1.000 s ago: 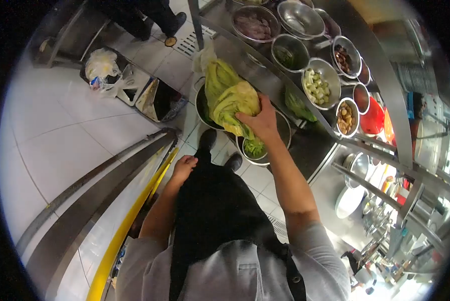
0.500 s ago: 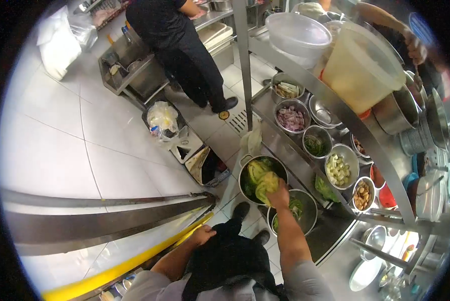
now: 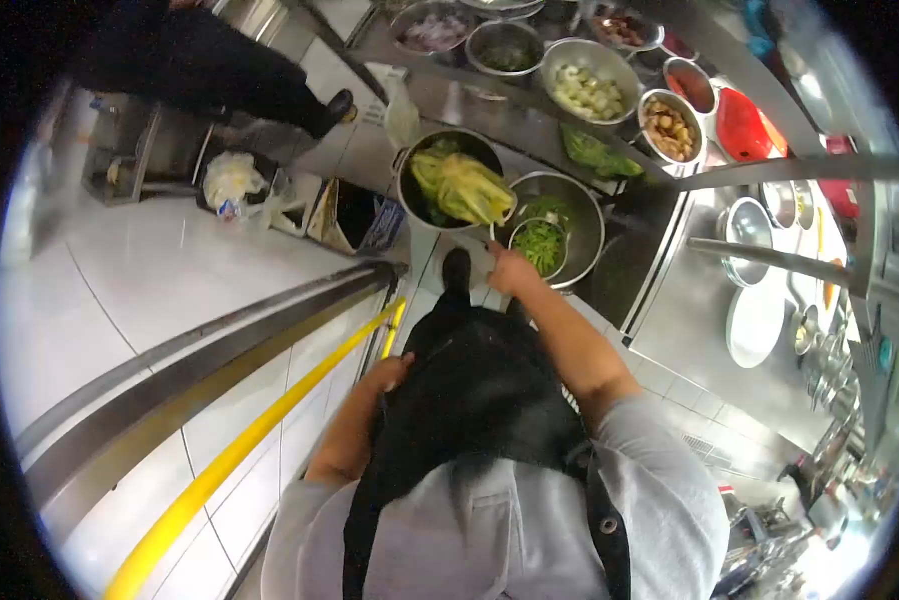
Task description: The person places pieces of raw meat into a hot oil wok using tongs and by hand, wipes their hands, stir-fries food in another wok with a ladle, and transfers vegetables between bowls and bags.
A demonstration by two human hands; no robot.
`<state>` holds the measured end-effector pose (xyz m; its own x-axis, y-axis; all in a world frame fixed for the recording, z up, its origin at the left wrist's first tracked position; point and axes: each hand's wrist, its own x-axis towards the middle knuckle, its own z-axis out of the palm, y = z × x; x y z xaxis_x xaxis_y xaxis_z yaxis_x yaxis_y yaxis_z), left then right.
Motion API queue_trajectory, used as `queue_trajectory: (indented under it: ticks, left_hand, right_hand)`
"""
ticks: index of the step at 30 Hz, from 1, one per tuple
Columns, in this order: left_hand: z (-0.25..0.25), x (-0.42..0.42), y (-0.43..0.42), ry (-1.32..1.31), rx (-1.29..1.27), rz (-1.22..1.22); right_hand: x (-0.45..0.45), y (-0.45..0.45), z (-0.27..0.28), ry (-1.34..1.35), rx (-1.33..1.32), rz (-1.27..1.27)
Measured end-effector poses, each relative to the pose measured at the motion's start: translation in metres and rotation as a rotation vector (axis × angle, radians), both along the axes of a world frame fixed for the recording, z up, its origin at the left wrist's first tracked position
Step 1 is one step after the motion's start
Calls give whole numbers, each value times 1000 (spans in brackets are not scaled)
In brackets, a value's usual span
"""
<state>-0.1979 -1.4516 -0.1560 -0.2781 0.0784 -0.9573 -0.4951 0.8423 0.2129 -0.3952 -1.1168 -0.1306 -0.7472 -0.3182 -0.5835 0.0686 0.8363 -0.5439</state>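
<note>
My right hand (image 3: pixel 511 271) is by the near left rim of the wide metal pot (image 3: pixel 602 232), one finger stretched out and the others partly hidden. I see nothing held in it. Inside that pot is a smaller bowl (image 3: pixel 561 262) of chopped green leaves (image 3: pixel 538 244). To its left, a deep pot (image 3: pixel 403 200) contains a large yellow-green leafy vegetable (image 3: pixel 459 187), whose pale end leans over the rim toward the wide pot. My left hand (image 3: pixel 393 372) hangs beside my black apron (image 3: pixel 469 370), fingers curled in, with nothing visible in it.
Bowls of cut pale green vegetable (image 3: pixel 586 92) and brown pieces (image 3: pixel 669 130) stand on the steel shelf beyond, near a red container (image 3: pixel 741 125). A yellow rail (image 3: pixel 239 460) runs along my left. A co-worker's dark-clothed leg (image 3: pixel 259 85) and a bag-topped bin (image 3: pixel 233 182) are at upper left.
My right hand has let go of the leafy vegetable, which now lies in the deep pot, and has moved back to the wide pot's rim. The view has tilted and turned.
</note>
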Motion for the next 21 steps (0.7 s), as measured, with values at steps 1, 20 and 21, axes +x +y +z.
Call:
queue_trajectory:
  ticks: [1, 20, 21]
  left_hand:
    - [0, -13, 7, 33, -53, -80]
    - [57, 6, 101, 458, -146, -339]
    - [51, 0, 97, 461, -131, -339]
  right_hand:
    - [-5, 4, 2, -31, 0, -6]
    - [113, 87, -14, 56, -309, -160]
    - [130, 120, -87, 174, -55, -30]
